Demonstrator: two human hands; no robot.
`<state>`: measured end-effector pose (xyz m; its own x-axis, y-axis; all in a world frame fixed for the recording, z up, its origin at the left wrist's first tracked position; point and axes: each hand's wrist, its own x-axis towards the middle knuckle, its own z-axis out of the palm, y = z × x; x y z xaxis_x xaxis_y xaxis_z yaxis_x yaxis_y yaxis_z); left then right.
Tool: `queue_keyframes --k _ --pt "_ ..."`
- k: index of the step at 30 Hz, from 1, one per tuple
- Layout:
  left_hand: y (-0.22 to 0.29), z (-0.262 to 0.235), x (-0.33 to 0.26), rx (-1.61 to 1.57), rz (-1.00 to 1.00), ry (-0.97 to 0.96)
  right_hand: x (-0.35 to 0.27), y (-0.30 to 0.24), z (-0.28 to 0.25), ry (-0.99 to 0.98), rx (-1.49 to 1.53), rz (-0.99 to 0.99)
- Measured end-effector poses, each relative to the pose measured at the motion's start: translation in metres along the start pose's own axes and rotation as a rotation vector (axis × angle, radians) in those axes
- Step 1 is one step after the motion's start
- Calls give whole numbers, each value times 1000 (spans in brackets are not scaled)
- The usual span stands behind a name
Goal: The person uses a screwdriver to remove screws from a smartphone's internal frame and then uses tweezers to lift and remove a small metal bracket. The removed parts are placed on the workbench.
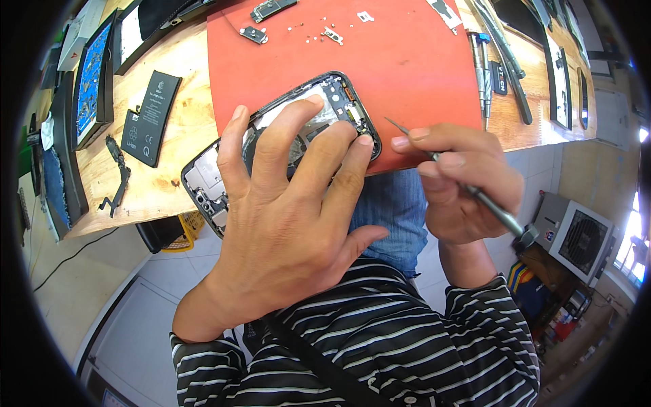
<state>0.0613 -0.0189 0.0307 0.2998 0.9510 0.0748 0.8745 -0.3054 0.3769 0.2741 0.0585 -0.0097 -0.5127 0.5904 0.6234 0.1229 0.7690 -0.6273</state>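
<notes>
1. An opened phone [339, 95] lies on its face across the near edge of a red mat [407, 61], one end on the bare wooden bench [169, 61], its back cover off and its inner frame and small parts exposed at the far end.
2. The work looks well into the strip-down stage: a black battery [152, 117] lies apart on the bench to the left, a black flex part [116, 176] lies near it, and loose screws [313, 34] and small metal plates [271, 9] sit at the far side of the mat. How much inside the phone is left to free cannot be told, as the hand hides most of it.
3. The left hand [285, 210] lies flat over the phone, fingers spread wide and pressing down, the fingertips near the far end of the frame; it pins the phone rather than closing round it.
4. The right hand [461, 183] is closed on a thin screwdriver [488, 203], pinched between thumb and first fingers like a pen. Its fine tip points toward the phone's far right corner, close beside it but apart from it.
5. More screwdrivers [481, 68] and tweezers [505, 57] lie at the mat's right edge; screens and frames [91, 81] stand at the bench's left.
6. Below the bench edge show the person's striped sleeves and blue trousers, with a tiled floor under them.
</notes>
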Motion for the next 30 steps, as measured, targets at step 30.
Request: queue_keyframes --k 30 --pt "-2 0 -1 38 48 -11 -4 -4 7 222 373 478"
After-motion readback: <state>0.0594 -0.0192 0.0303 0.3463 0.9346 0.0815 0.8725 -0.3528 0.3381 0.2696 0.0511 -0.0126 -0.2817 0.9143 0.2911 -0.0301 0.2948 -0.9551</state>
